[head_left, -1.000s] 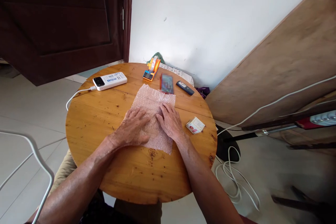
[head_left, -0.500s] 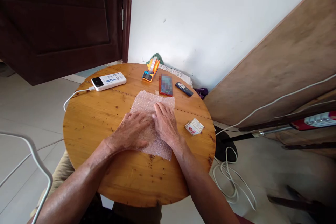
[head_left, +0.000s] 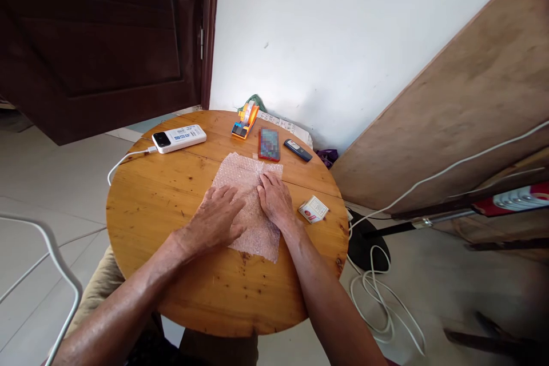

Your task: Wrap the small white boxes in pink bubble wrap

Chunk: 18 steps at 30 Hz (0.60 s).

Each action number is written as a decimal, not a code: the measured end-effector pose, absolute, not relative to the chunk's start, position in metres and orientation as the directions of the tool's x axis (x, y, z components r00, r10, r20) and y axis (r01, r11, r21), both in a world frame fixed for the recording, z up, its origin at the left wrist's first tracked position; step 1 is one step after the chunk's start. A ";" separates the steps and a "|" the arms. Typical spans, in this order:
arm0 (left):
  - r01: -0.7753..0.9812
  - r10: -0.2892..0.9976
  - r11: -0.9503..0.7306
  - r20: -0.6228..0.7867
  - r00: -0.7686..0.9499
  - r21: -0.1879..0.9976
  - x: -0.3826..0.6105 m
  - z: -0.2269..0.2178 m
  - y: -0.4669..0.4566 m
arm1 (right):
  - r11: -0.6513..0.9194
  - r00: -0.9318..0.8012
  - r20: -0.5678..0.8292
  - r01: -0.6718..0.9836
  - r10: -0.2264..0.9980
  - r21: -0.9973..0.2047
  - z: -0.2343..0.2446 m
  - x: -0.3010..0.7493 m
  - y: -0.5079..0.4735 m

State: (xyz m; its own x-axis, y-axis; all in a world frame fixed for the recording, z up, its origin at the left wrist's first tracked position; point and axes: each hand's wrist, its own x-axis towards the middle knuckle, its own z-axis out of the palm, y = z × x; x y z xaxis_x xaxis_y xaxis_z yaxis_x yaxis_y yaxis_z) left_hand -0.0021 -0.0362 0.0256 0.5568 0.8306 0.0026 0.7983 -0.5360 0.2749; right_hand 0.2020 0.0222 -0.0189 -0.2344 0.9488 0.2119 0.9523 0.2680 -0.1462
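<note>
A sheet of bubble wrap (head_left: 240, 174) lies flat on the round wooden table (head_left: 154, 194). My left hand (head_left: 214, 218) rests palm down on its left half, fingers stretched out. My right hand (head_left: 275, 201) presses flat on its right half, fingers extended toward the far edge. Just beyond the sheet lies a red phone (head_left: 269, 144), beside a small dark phone (head_left: 298, 150).
A white power bank (head_left: 179, 138) with a cable sits at the far left of the table. An orange tape dispenser (head_left: 245, 119) stands at the back. A small card pack (head_left: 313, 209) lies to the right. A wooden board (head_left: 454, 97) leans at right; cables trail on the floor.
Both hands stay flat on the bubble wrap, having slid slightly apart. The view has shifted a little.
</note>
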 end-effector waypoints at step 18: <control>0.900 0.940 -0.329 0.009 0.341 0.287 0.017 -0.007 0.039 | 0.219 -0.186 0.222 0.967 0.957 -0.132 -0.019 0.199 0.020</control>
